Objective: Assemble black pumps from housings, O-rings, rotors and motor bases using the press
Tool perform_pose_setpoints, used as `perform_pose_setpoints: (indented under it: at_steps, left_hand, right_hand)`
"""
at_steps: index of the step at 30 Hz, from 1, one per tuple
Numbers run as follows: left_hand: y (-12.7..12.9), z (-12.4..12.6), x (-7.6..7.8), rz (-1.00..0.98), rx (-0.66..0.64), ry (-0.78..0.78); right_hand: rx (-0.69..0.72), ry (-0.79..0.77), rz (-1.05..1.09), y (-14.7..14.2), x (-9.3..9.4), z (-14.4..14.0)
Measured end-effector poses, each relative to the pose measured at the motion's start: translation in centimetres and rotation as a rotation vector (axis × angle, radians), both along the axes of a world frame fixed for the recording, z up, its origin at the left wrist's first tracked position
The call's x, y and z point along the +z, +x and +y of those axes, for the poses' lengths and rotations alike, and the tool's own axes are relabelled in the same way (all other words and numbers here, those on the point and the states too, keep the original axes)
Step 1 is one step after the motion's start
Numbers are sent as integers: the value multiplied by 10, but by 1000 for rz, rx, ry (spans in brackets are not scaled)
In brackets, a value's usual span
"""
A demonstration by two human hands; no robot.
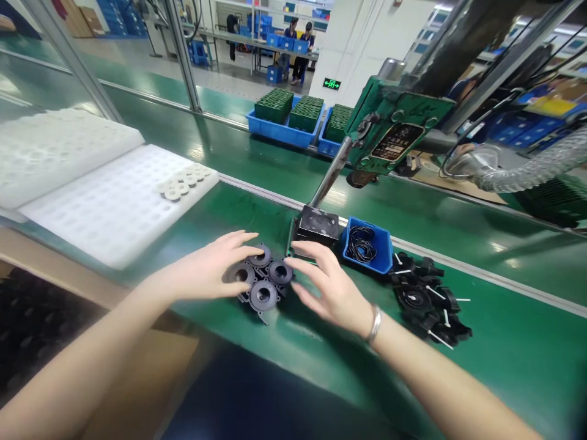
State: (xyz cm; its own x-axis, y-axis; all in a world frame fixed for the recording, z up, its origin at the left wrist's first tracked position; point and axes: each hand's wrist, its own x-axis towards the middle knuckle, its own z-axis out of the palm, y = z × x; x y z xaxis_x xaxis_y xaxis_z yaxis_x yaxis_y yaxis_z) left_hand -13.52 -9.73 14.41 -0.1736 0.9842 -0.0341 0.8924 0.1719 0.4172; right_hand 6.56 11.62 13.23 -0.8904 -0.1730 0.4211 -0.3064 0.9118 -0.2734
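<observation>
Lying at left, a white foam tray (114,226) holds pale rings (190,181). The left hand (204,267), fingers spread, overlaps 4 dark round parts (263,276) on the green table (293,351); contact is unclear. The right hand (337,290), fingers spread, curves beside them. Then come a blue bin (367,265) and black parts (413,299) with white sticks (435,293).

1. Backed by a white wall (351,43) bearing a green exit sign (332,84).
2. Laid with a grey floor (233,85).
3. Furnished behind with a long workbench (241,40) and blue stool (198,54).
4. Brightly lit.
</observation>
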Motion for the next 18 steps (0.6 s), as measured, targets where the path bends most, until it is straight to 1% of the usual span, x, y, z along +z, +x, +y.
perform_pose_setpoints:
  at_steps: [1,2,3,6,8,10,12,15,18]
  left_hand:
    - [2,-1,-6,20,-46,34]
    - [5,-1,-13,46,-94,61]
    - [8,1,-22,75,-137,82]
    - [17,8,-46,146,-207,126]
    - [16,7,-57,182,-199,163]
    - [7,-1,-61,213,-159,195]
    - [-9,-14,-63,236,-106,216]
    - [-41,-34,-64,261,-55,238]
    - [-74,-50,-65,282,-38,259]
  right_hand:
    - [-106,-113,-38,9,-11,-7]
    - [-174,-203,-86,17,-24,-15]
    - [-212,-273,-139,22,-37,-23]
    - [-218,-393,-246,20,-71,-43]
    - [-199,-415,-269,5,-84,-50]
    - [-165,-411,-270,-17,-88,-53]
    - [-112,-398,-267,-43,-89,-56]
    - [-37,-389,-241,-86,-90,-64]
    - [-3,-392,-207,-127,-93,-75]
